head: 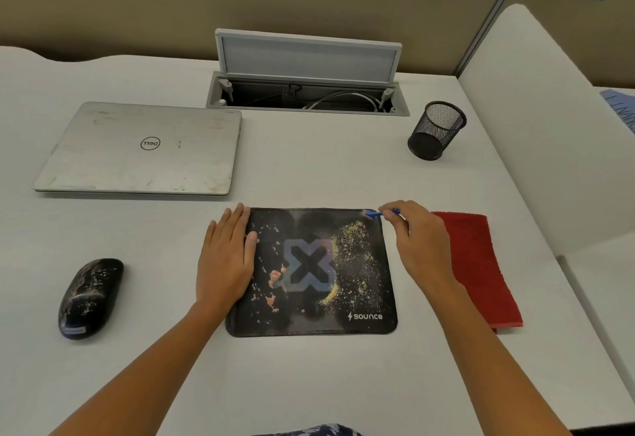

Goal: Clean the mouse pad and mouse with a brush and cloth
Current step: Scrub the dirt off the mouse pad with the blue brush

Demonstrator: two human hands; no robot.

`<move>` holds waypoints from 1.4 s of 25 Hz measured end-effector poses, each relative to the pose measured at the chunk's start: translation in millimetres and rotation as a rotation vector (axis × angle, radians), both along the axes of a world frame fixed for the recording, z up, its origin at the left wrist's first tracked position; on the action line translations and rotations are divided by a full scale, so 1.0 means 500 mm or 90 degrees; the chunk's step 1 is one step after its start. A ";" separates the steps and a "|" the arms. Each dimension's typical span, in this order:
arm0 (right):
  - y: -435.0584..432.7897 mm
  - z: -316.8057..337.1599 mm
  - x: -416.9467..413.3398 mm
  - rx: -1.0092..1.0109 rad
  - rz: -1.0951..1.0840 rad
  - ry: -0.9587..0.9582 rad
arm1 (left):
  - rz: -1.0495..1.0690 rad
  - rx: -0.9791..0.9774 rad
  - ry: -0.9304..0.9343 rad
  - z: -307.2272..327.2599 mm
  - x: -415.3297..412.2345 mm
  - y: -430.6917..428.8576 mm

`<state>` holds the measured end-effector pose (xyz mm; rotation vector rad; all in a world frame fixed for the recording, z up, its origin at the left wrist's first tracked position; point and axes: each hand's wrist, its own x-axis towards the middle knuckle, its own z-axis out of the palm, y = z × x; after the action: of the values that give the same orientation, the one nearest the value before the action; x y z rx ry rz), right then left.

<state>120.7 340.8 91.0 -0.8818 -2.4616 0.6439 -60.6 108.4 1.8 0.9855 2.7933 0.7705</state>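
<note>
At the far left of your pale grey desk (309,384) lies the black, rounded computer mouse (91,298), speckled with light crumbs and well apart from everything else. Beyond it, toward the back, sits a closed silver laptop (141,148) with a round logo on its lid.

Your left hand (226,260) lies flat, palm down, over the left edge of the black rectangular fabric mouse pad (323,274). Its fingers are straight and together, the thumb rests on the pad, and its grip holds nothing. The pad lies in front of you at the middle of the desk. It bears a bluish X design, pale flecks and orange-pink smears on its left half, a spray of yellow grains on its right half, and white lettering at the near right corner. Behind it, at the back of the desk, a grey cable hatch (305,92) stands with its lid raised.

At the pad's far right corner, the small blue brush (376,214) touches the edge. Your right hand (421,246) has its grip closed on the handle, pinching it between thumb and fingertips.

Farther back stands a black wire-mesh pen cup (436,130). Just beside the pad's right edge lies the folded red cloth (477,264), flat on the desk, with your right wrist partly over it.
</note>
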 end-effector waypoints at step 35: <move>-0.036 -0.016 0.072 -0.041 -0.084 0.013 | 0.002 0.001 0.005 -0.005 -0.003 -0.001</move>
<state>156.6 322.8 83.1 -1.0468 -2.3523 0.6859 -62.0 108.1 -0.9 0.9860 2.8020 0.7717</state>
